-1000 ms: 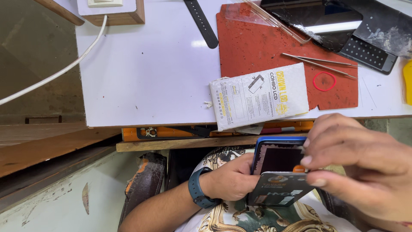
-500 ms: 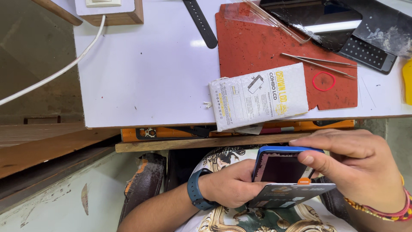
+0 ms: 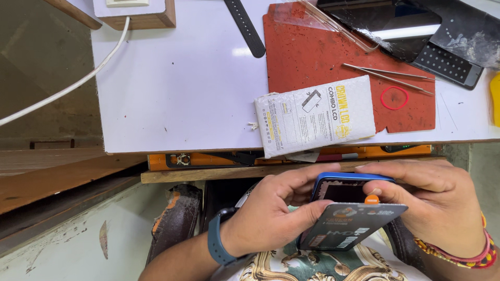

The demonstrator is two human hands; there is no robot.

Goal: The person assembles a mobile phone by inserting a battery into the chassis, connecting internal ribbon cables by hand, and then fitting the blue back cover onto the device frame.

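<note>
Below the table edge, both hands hold a phone with a blue frame (image 3: 346,179) over the lap. A dark screen panel (image 3: 350,225) with an orange tab at its top is lifted at an angle away from the frame. My left hand (image 3: 271,213), with a blue watch band on the wrist, grips the phone's left side, thumb on the panel's edge. My right hand (image 3: 435,205), wearing red and yellow thread bracelets, wraps the right side, its fingers over the frame's top edge.
A white table (image 3: 182,88) carries a red work mat (image 3: 333,57), a white padded parts packet (image 3: 315,115), metal tweezers (image 3: 388,75), a black watch strap (image 3: 246,27), a red rubber band (image 3: 394,98), dark broken screens (image 3: 416,26) and a white cable (image 3: 67,88). An orange drawer (image 3: 219,160) is below.
The dark panel has tilted further away from the blue frame. My right hand has shifted right and down, uncovering the phone's top edge; my left hand has moved up its side.
</note>
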